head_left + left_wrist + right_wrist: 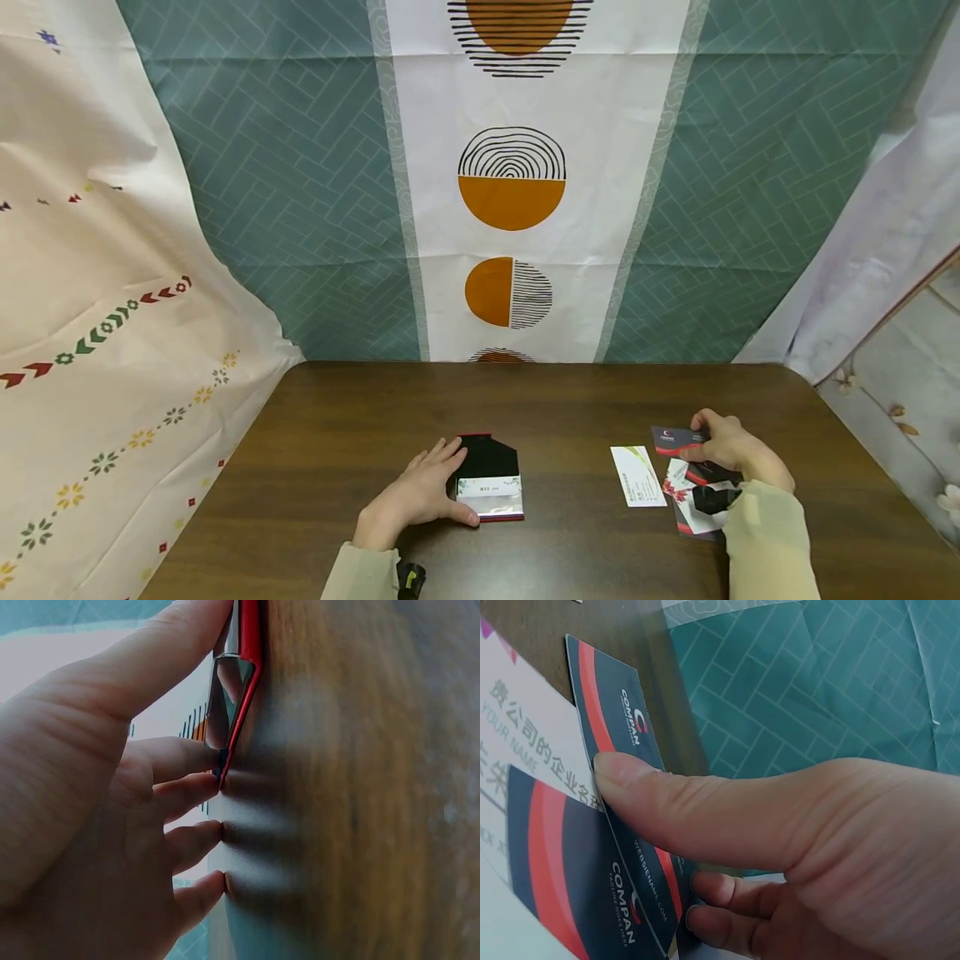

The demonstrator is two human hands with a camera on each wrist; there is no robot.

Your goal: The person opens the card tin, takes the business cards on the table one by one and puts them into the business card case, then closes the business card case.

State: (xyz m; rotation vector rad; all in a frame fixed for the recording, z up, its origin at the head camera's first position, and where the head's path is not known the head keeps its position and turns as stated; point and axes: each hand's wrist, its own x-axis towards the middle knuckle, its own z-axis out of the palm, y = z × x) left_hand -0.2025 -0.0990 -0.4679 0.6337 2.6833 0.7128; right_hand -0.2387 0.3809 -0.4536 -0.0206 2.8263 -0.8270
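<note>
A business card case (487,500), silver inside with a red outer edge, lies with its black lid folded back; a white card shows in it. My left hand (423,492) rests at its left side, fingers spread and fairly straight. The thumb (157,656) touches the front edge, and the other fingertips touch the table. On the right, my right hand (731,450) pinches a dark business card (622,697) with a red stripe, thumb across its face and fingers at its edge. Beneath lie a white card with red leaves (693,504) and another dark card (551,855).
A white card with a green-yellow corner (637,477) lies left of the card pile. The brown wooden table (375,400) ends at a patterned cloth (510,300) hanging behind it. More curtains (112,375) hang at both sides.
</note>
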